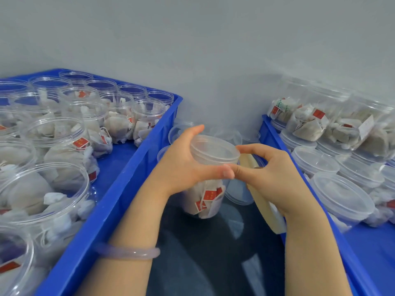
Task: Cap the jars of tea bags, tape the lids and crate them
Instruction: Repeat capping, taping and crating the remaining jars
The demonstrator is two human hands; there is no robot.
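Left hand (pixel 179 165) curled round clear round plastic lid (pixel 213 149), thumb on near rim, fingers behind. Right hand (pixel 275 178) curled, gripped beige tape roll (pixel 263 201); index tip touched lid's right rim, thumb met left thumb. Lid sat atop clear plastic jar of tea bags (pixel 208 199), upright between hands, red tags visible through wall. Left of hands: blue plastic crate (pixel 119 189) of uncapped jars. Right of hands: second blue crate (pixel 275 135) of capped jars.

A plain pale grey wall (pixel 192 35) fills the upper half, softly and evenly lit.
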